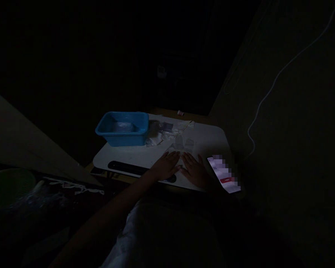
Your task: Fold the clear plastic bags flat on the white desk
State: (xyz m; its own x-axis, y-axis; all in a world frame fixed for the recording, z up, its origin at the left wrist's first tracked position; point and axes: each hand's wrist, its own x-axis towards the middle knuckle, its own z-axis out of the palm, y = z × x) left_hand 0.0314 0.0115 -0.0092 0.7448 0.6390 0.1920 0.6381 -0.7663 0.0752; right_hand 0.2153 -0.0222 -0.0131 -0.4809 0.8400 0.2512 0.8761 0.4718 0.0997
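Note:
My left hand [166,165] lies flat on the white table [209,139], fingers stretched forward. Close beside it my right hand [194,170] is also flat, its fingers slightly spread and pointing away from me. Just beyond my fingertips is a thin, see-through sheet [179,143], perhaps a plastic bag; it seems to run under the fingers, but the dim light hides its near edge. Several crumpled clear plastic pieces [158,138] are spread farther back. Neither hand grips anything.
A blue plastic basin [123,139] with clear plastic inside stands at the table's back left. A lit phone [220,173] lies at the right edge. The table has a dark slot [128,168] near its front. A white cable [270,89] hangs along the right wall.

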